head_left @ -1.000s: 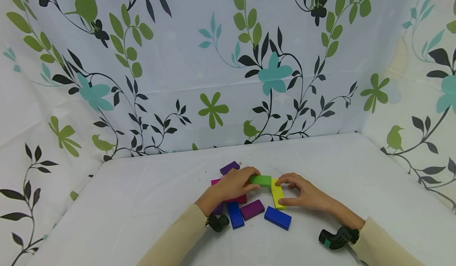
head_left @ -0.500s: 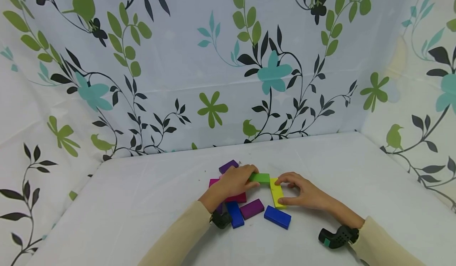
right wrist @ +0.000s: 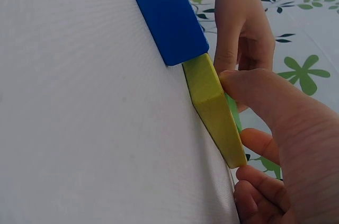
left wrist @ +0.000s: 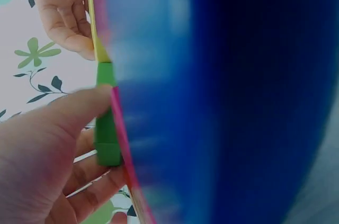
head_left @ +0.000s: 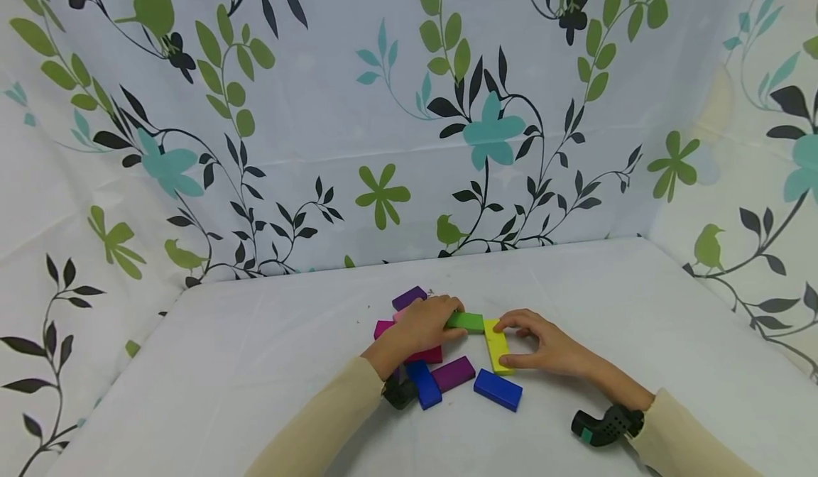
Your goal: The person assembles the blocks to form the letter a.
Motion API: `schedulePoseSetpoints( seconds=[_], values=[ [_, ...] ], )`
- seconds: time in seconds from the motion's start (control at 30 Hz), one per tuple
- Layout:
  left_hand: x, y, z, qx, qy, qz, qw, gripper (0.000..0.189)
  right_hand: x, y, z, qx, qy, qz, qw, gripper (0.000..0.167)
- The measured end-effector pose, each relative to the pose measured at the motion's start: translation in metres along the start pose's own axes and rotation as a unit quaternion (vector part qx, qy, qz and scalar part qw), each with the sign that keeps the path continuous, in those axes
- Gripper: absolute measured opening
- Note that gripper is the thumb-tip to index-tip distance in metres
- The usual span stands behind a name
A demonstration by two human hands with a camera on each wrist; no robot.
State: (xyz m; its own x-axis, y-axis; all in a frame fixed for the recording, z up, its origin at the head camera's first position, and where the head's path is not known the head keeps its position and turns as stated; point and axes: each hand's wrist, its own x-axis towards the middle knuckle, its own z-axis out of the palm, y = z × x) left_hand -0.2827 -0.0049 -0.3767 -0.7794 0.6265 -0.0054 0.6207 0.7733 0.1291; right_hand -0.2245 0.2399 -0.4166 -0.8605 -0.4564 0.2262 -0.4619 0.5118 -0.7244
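Note:
My left hand (head_left: 418, 329) grips the left part of a green block (head_left: 469, 322), thumb at the near side and fingers at the far side. The green block's right end meets the far end of a yellow block (head_left: 498, 349), which lies flat on the white table. My right hand (head_left: 543, 346) pinches the yellow block between thumb and fingers at its two ends. In the right wrist view, the thumb touches one end of the yellow block (right wrist: 212, 102), near a blue block (right wrist: 172, 20). A blurred blue shape fills much of the left wrist view, beside the green block (left wrist: 106, 126).
Just in front of the yellow block lies a blue block (head_left: 498, 390). A purple block (head_left: 454, 374) and another blue block (head_left: 424, 385) lie close to my left wrist. Red (head_left: 431, 355), pink (head_left: 383, 328) and dark purple (head_left: 409, 297) blocks are partly behind my left hand.
My left wrist has shifted slightly right, and the blue block beside it has turned a little, its near end moving right. Both hands keep their hold on the green and yellow blocks.

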Motion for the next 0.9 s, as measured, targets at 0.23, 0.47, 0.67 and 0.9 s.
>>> schedulePoseSetpoints(
  seconds=[0.23, 0.47, 0.67, 0.9],
  values=[
    [-0.0030, -0.0020, -0.0021, 0.009, -0.004, 0.008, 0.9999, 0.037, 0.0001, -0.0017, 0.0001, -0.005, -0.001, 0.003, 1.0000, 0.040],
    [-0.0028, -0.0017, -0.0021, 0.009, -0.006, 0.005, 0.9999, 0.036, 0.0000, -0.0025, 0.0005, -0.008, 0.004, 0.000, 1.0000, 0.040],
    [-0.0029, -0.0023, -0.0016, 0.008, -0.006, 0.007, 0.9999, 0.038, 0.0001, -0.0027, 0.0007, -0.007, 0.004, -0.003, 1.0000, 0.040],
    [-0.0097, -0.0087, -0.0005, -0.012, 0.005, 0.027, 0.9996, 0.044, -0.0002, -0.0018, -0.0004, -0.010, 0.001, -0.002, 1.0000, 0.040]
  ],
)
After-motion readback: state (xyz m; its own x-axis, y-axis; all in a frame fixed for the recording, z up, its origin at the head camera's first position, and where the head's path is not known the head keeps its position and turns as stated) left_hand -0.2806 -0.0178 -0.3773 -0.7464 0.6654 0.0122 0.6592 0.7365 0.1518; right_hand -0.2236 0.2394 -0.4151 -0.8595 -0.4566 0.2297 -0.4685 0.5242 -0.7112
